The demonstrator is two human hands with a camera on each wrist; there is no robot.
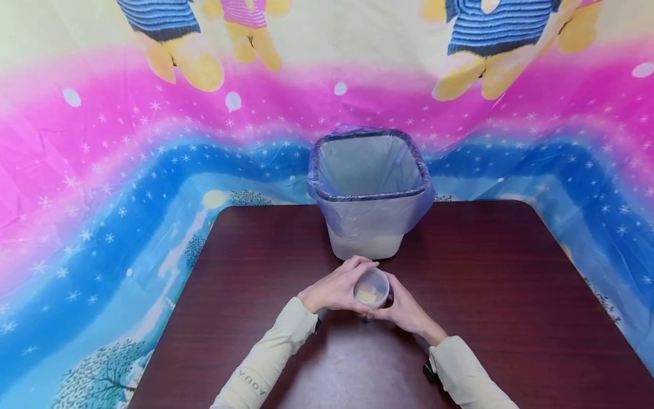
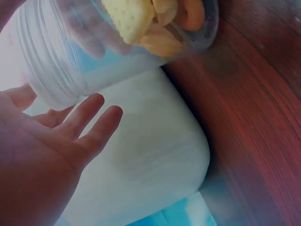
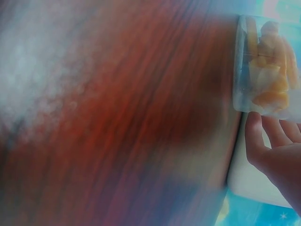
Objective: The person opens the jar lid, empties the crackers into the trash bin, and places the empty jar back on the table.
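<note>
Between both hands stands a clear plastic jar (image 1: 372, 286), upright near the middle of the table. Biscuits (image 2: 134, 21) lie in its lower part: a pale dotted cracker and several orange-brown pieces. My left hand (image 1: 334, 288) curves round the jar's ridged upper end from the left, its thumb on the near side and fingers at the far rim. From the right, my right hand (image 1: 407, 308) holds the jar's side between thumb and fingers. In the right wrist view the right hand's fingertips (image 3: 254, 120) are at the jar wall.
Just beyond the hands stands a white bin (image 1: 365, 247), lined with a translucent purple bag (image 1: 368, 217) folded over its dark rim. The dark red-brown wooden table (image 1: 245, 352) has rounded far corners. A colourful printed cloth (image 1: 286, 108) hangs behind and at both sides.
</note>
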